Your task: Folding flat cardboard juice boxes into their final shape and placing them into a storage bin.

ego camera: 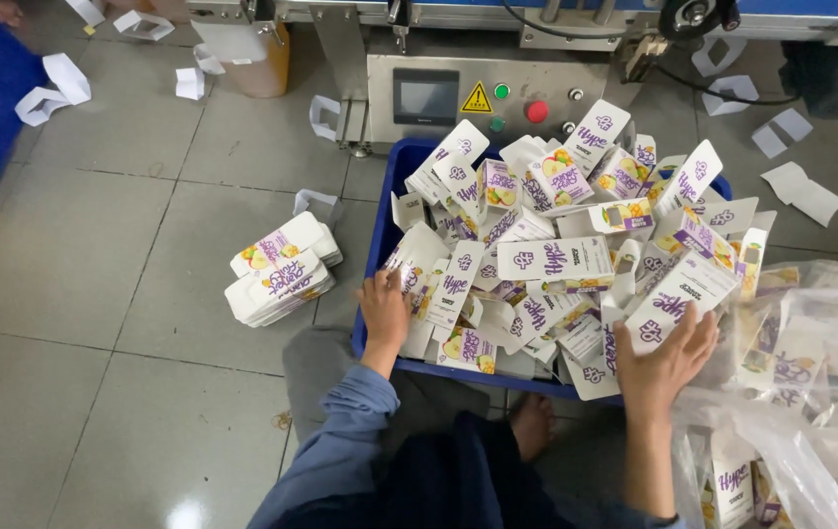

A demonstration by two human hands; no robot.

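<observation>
- Resting flat on the heap, the left hand (385,306) has its fingers spread, tips among the flattened white cartons (537,255) at the near-left corner of the blue crate (385,211).
- Right hand (664,358) lies open, fingers splayed, pressing one carton just beyond its fingertips.
- Stacked cartons (282,269) sit on the floor, left of the left fingers.
- Clear plastic bag (801,392) lies right of the right fingers.
</observation>
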